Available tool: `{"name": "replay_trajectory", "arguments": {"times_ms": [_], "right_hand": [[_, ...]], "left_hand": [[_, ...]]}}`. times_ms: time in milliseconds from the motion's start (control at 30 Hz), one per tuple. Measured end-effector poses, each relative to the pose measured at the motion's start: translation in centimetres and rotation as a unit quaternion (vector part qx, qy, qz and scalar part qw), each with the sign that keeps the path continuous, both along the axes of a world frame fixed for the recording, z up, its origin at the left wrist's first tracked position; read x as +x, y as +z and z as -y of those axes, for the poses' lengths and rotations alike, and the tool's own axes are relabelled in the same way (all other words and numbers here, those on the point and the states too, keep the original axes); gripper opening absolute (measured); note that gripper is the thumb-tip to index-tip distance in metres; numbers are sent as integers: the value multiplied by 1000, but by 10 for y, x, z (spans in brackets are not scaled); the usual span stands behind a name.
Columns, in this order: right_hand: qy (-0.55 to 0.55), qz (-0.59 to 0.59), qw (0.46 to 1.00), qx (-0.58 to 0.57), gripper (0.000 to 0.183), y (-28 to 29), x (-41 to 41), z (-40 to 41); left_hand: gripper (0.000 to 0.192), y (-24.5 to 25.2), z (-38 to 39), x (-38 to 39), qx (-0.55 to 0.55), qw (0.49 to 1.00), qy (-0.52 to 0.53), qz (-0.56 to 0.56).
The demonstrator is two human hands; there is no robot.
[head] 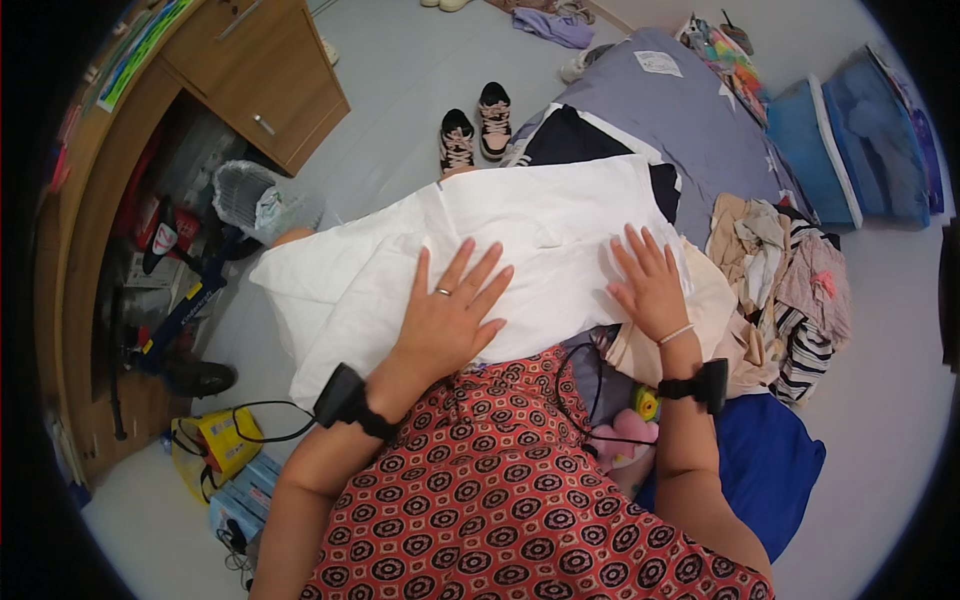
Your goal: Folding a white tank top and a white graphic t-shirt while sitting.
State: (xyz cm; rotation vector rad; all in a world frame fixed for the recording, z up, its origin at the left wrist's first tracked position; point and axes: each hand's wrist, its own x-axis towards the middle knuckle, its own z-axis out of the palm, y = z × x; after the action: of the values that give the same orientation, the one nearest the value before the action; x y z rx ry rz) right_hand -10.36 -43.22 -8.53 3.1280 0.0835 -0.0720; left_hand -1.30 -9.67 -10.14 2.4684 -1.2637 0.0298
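Note:
A white garment (525, 199), perhaps trousers, is spread across my lap, its left end hanging over my knee. My left hand (454, 307) lies flat on its middle, fingers spread, with a ring on one finger. Near the garment's right end, my right hand (649, 281) rests palm down with the fingers apart. Neither hand grips anything. Just beyond the white cloth, a dark garment with white edging (577, 142) lies on the grey-blue bedding (637, 90). Cream cloth (709, 289) shows beside my right hand.
A heap of clothes (810, 292) lies to the right, above a blue cloth (772, 465). Black and pink sneakers (476, 127) stand on the floor ahead. At the left are a wooden desk (247, 82), a waste basket (247, 199) and a yellow bag (214, 446). Cables hang from both wrist straps.

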Motion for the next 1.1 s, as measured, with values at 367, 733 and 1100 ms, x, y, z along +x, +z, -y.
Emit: {"name": "replay_trajectory", "arguments": {"times_ms": [367,733,1100], "right_hand": [[-283,125,927,212,50,-12,-5,108],[-160,-156,920,321,63,-8,52,131],[-159,-146,913,346,48,-4,44,126]], "left_hand": [[67,-30,4,-3,-31,999,-23,-16],[67,-27,5,-2,-38,999,-19,-22],[66,-23,4,-2,-33,999,-22,-25]]}}
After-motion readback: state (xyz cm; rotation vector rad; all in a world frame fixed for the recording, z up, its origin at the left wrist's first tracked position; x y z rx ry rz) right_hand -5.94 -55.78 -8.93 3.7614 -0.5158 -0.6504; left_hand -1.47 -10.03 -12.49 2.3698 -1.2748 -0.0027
